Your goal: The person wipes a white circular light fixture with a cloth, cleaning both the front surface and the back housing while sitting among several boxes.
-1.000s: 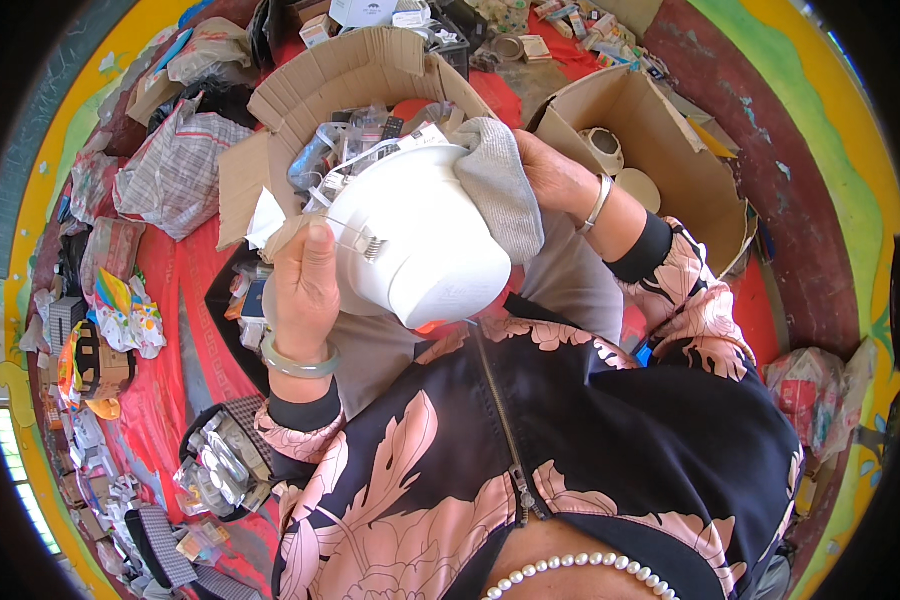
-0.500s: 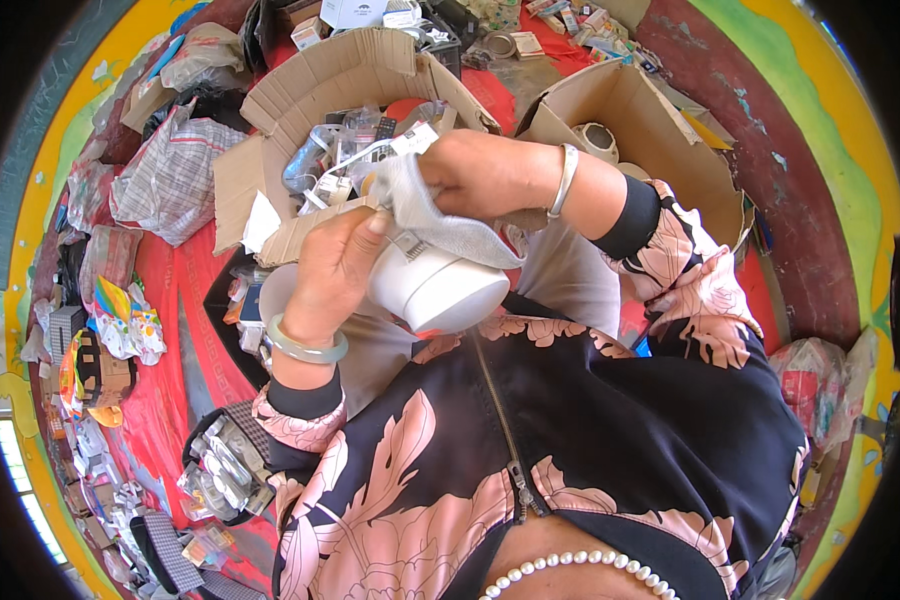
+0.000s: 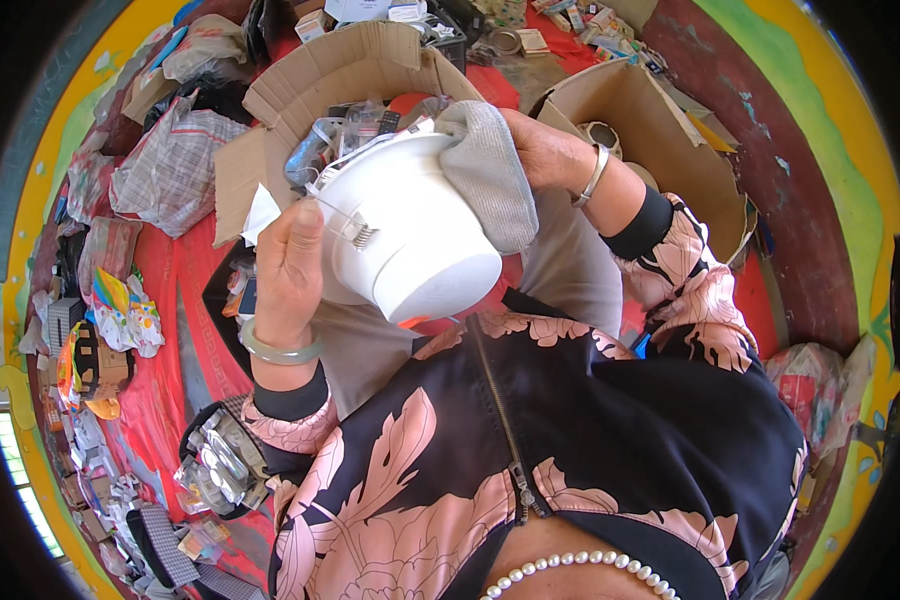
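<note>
A white recessed downlight (image 3: pixel 410 225) with a metal spring clip (image 3: pixel 360 233) on its side is held up in front of me, its smooth round end tilted toward my body. My left hand (image 3: pixel 292 258) is closed on the left edge of the light, thumb up, beside the clip. A folded grey cloth (image 3: pixel 492 175) hangs in my right hand (image 3: pixel 545 150) and lies against the light's right side. The fingers of that hand are mostly hidden behind the cloth.
Behind the light stands an open cardboard box (image 3: pixel 335 72) with mixed small items. To its right is another carton (image 3: pixel 610 95) holding round white parts. Black bins (image 3: pixel 225 460) and plaid bags (image 3: pixel 175 170) lie on the red floor covering (image 3: pixel 175 300) at left.
The downlight has turned so its side and spring clip show. My right hand moved right with the cloth, from across the light's far rim to its right side. My left hand shifted left.
</note>
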The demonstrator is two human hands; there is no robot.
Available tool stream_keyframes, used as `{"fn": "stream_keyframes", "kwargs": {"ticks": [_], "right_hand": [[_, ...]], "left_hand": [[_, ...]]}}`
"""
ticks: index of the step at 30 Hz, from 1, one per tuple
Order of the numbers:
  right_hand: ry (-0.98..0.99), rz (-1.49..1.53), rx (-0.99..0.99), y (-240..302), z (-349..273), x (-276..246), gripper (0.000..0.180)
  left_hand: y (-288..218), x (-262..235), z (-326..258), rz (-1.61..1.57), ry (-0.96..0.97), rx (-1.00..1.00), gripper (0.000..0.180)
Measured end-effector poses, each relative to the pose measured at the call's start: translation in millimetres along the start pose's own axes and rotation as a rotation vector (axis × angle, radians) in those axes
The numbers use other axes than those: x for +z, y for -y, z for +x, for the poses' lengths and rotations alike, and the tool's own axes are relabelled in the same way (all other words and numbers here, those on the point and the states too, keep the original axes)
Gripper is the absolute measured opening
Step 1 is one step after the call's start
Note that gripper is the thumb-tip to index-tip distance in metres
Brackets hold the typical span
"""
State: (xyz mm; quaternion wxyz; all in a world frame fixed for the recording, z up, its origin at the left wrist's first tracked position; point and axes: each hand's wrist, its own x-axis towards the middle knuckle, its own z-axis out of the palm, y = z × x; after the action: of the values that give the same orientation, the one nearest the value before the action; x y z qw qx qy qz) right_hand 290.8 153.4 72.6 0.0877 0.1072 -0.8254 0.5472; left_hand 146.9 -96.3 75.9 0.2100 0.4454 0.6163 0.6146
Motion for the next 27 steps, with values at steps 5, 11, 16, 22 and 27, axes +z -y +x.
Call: {"fn": "stream_keyframes", "kwargs": {"ticks": [5, 11, 16, 22, 27], "right_hand": [[0.195, -0.503, -0.054, 37, 20, 11, 0.018], [0.120, -0.700, 0.001, 52, 16, 29, 0.017], [-0.455, 0.377, 0.043, -5, -11, 27, 0.015], [-0.663, 1.053, 0.016, -31, -24, 31, 0.027], [-0.665, 1.152, 0.012, -38, -27, 45, 0.030]], "left_hand": [[-10, 9, 5, 0.277, 0.220, 0.071, 0.041], [7, 15, 13, 0.224, 0.262, 0.013, 0.040], [27, -10, 17, -0.327, -0.043, -0.026, 0.061], [50, 12, -12, -0.718, -0.052, -0.070, 0.075], [50, 43, -12, -0.859, -0.216, -0.099, 0.059]]}}
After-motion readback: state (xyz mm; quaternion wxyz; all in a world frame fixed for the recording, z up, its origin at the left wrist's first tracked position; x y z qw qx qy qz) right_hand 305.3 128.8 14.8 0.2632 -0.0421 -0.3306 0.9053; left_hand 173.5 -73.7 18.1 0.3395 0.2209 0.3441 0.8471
